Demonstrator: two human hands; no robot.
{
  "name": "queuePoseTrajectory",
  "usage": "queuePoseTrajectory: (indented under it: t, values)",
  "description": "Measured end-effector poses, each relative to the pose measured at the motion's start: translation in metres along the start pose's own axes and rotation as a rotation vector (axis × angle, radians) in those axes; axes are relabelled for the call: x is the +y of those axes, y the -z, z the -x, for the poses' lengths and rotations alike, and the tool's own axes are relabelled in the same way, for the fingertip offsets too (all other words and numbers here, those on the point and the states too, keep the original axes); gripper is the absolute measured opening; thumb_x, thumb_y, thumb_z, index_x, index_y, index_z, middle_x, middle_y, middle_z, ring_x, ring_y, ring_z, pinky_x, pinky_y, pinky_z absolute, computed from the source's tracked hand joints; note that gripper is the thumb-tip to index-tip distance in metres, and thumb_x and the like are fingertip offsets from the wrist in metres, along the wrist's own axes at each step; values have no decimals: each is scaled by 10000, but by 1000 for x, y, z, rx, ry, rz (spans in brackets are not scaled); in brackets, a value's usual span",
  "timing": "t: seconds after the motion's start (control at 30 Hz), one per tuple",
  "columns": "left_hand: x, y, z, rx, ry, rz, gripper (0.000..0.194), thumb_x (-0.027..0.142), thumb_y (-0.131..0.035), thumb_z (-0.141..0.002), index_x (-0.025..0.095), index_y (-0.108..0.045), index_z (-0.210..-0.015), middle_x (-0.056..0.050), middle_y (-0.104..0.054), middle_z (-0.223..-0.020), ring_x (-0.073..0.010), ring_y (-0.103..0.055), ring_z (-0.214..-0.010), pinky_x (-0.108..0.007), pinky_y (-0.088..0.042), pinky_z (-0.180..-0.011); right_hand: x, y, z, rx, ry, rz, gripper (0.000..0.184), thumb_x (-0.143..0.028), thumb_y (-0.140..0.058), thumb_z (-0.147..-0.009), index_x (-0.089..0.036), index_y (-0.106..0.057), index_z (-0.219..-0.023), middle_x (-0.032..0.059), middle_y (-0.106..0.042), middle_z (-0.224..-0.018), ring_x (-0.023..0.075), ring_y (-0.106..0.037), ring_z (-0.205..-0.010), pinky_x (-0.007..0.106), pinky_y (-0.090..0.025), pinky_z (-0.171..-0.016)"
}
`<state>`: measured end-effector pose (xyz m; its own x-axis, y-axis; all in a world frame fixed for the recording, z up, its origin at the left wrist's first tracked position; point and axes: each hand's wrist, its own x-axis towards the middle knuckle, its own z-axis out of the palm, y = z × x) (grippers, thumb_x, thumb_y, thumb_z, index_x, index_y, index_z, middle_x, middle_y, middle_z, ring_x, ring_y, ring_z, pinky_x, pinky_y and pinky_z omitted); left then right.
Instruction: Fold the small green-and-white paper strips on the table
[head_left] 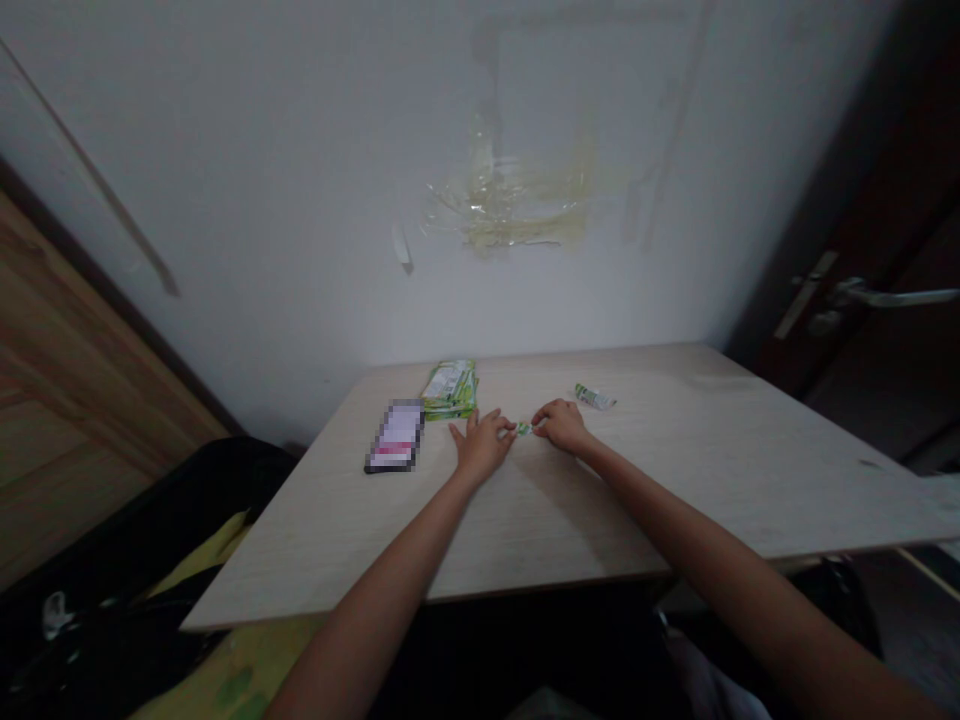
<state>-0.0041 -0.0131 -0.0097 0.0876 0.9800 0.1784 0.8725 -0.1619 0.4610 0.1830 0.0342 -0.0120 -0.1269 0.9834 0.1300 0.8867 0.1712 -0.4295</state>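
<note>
On the tabletop, a small green-and-white packet [523, 429] lies between my two hands. My left hand [484, 443] has its thumb and some fingers spread, while its fingertips on the right side press on the packet's left end. Opposite, my right hand [561, 426] pinches the packet's right end with fingers closed. Just behind my left hand sits a stack of flat green-and-white packets [451, 388]. A rolled or folded green-and-white packet [595, 397] rests beyond my right hand. What the packet contains cannot be seen.
A phone [396, 436] with a blurred screen lies left of my left hand. The pale wooden table [720, 450] meets a wall [337, 200] bearing peeling clear tape [517, 210]. A door handle [892, 296] is at far right; a dark bag [150, 530] is at left.
</note>
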Motion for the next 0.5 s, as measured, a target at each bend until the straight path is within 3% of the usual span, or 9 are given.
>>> queuePoseTrajectory:
  t: [0.3, 0.5]
  values:
    - [-3, -5, -5, -35, -7, 6, 241, 342, -531, -947, 346, -682, -1134, 3, -465, -1552, -370, -220, -1507, -816, -30, -1085, 3, -5, -1, 26, 19, 35, 198, -271, -729, -768, -249, -809, -947, 84, -724, -1096, 249, -586, -1126, 319, -358, -994]
    - [-4, -7, -6, -23, -3, -27, 246, 384, -538, -942, 355, -676, -1145, 6, -471, -1546, -376, -246, -1495, -821, -70, -1081, 1, -2, 1, -1, 27, 50, 226, -282, -698, -798, -241, -799, -996, 94, -714, -1119, 248, -583, -1132, 319, -357, -992]
